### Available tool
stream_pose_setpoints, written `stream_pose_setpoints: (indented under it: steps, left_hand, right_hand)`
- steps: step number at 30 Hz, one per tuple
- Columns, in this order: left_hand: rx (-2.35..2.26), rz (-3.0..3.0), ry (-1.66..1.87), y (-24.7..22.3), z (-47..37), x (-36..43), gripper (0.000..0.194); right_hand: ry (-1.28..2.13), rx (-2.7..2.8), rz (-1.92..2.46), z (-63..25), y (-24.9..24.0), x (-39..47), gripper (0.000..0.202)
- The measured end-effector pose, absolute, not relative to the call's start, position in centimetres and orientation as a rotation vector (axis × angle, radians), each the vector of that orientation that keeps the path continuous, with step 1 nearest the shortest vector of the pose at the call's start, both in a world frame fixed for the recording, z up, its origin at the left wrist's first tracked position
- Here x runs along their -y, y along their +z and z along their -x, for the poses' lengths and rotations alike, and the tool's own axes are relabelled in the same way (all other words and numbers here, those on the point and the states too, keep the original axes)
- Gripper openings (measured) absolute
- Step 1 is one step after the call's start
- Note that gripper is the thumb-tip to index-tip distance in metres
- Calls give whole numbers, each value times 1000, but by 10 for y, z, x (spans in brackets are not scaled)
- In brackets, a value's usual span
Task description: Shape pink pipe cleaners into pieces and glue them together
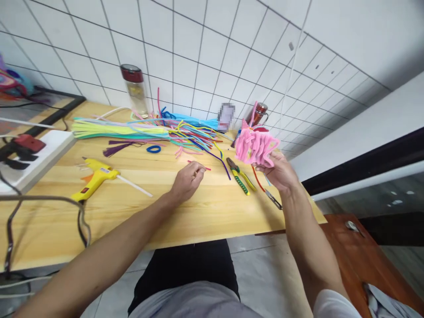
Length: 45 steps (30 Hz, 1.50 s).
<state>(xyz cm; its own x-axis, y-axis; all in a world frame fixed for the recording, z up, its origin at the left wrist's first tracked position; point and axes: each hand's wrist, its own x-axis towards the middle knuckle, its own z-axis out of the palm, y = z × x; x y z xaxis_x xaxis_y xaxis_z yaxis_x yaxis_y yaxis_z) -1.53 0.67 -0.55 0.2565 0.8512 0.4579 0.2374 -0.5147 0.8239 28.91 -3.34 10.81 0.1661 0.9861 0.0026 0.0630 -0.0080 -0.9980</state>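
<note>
A pink craft piece of bent fuzzy stems (256, 146) is held up by my right hand (281, 171), above the table's right part. My left hand (188, 180) is closed near the table's middle, its fingertips around a short red-pink stem (208, 168) that pokes out on both sides. Green-and-yellow pliers (241, 176) lie between the hands. Under my right hand are a red stem (258, 179) and a utility knife (273, 199). Behind my left hand lie loose coloured stems (198, 132) and a blue ring-shaped coil (153, 149).
A yellow glue gun (96, 179) with a white stick lies left on the wooden table (198, 221). A white power strip (49, 159) with cables is at far left. A glass bottle (135, 90) and a red flask (258, 114) stand near the tiled wall.
</note>
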Motion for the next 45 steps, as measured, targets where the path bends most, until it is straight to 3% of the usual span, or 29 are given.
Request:
stream_pose_setpoints:
  steps: [3, 8, 13, 18, 23, 27, 32, 40, 45]
  left_hand:
    - [-942, -1671, 1299, -3, 17, -5, 23]
    - [-744, -1313, 1340, -4, 15, -10, 50]
    - [-693, -1192, 1315, -9, 13, -22, 34]
    - [-733, -1197, 1297, -13, 14, -25, 33]
    - [-717, -1243, 1208, -15, 14, -21, 36]
    - [-737, -1332, 1139, -17, 14, -21, 38]
    - [-801, -1404, 1124, -18, 16, -21, 42]
    - [-751, -1301, 1139, -19, 14, -22, 55]
    - [-773, -1345, 1090, -24, 13, -24, 45]
  right_hand:
    - [1249, 1148, 1260, -249, 85, 24, 40]
    - [1385, 1161, 1215, -208, 49, 5, 43]
    - [1453, 1184, 1249, -196, 26, -9, 49]
    - [1130, 1178, 1239, -200, 15, -18, 66]
    - [879, 1342, 1248, -203, 13, -14, 64]
    - [1008, 1347, 1252, -201, 7, -11, 65]
    - [1171, 1226, 1174, -199, -2, -11, 49]
    - [1030, 1043, 1081, -205, -8, -15, 39]
    - [999, 1064, 1102, -208, -12, -16, 38]
